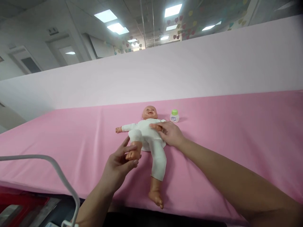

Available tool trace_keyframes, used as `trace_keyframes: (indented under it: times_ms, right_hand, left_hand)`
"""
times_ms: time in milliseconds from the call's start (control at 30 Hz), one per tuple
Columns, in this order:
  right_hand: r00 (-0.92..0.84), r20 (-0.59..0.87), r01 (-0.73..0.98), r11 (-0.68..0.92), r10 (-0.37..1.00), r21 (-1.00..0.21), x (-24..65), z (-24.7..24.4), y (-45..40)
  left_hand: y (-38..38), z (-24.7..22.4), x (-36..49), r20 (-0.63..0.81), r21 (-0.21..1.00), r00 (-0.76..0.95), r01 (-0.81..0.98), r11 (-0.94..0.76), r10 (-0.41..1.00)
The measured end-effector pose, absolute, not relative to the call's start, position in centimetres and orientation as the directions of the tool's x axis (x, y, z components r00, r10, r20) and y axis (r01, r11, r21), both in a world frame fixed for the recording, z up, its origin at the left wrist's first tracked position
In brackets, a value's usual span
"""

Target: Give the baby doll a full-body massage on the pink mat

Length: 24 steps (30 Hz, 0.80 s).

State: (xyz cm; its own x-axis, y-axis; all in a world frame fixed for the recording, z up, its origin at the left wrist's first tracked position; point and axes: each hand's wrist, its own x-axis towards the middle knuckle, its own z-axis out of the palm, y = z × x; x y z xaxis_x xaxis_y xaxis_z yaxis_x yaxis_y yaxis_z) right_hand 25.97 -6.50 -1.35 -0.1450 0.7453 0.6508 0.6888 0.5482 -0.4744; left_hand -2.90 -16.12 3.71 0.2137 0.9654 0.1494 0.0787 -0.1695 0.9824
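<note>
The left hand point(115, 165) and right hand point(173, 134) have fingers clamped on the doll point(145, 128), at foot and forearm. It looks light; its firm limbs suit gripping.

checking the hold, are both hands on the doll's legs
No, the left hand holds one leg near the foot, but the right hand is up at the doll's torso.

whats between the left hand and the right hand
Parts of the doll: its raised leg and white-clothed lower torso lie between the left hand, which holds that leg, and the right hand, as the head view shows.
</note>
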Motion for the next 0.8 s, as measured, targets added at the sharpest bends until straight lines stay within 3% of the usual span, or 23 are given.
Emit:
trace_keyframes:
  times_ms: [100,233,367,467,600,800]
  right_hand:
    - [0.219,0.605,0.552,0.414,0.766,-0.724,27.4,-1.4,-5.6]
    - [0.528,0.416,0.402,0.214,0.74,-0.89,30.9,-1.9,-3.9]
    - [0.652,0.137,0.379,-0.164,0.746,-0.911,33.7,-2.3,-3.4]
    - [0.663,0.044,0.42,-0.324,0.747,-0.848,34.3,-2.4,-3.5]
    - [0.67,0.139,0.441,-0.241,0.729,-0.864,34.0,-2.4,-3.8]
    - [0.551,0.489,0.538,0.161,0.676,-0.828,31.8,-0.5,-5.3]
  left_hand:
    - [-18.5,2.5,-4.8,0.123,0.985,0.219,0.093,-0.146,0.968]
    - [-20.7,0.5,-6.7,0.058,0.988,0.241,0.127,-0.091,0.969]
    - [-22.0,-0.4,-7.8,-0.015,0.993,0.27,0.116,-0.017,0.963]
    - [-22.6,0.2,-8.0,-0.007,0.993,0.295,0.115,-0.028,0.956]
    - [-22.9,1.4,-7.6,0.034,0.986,0.336,0.141,-0.086,0.941]
    - [-23.5,1.7,-7.2,0.243,0.943,0.51,0.076,-0.324,0.825]
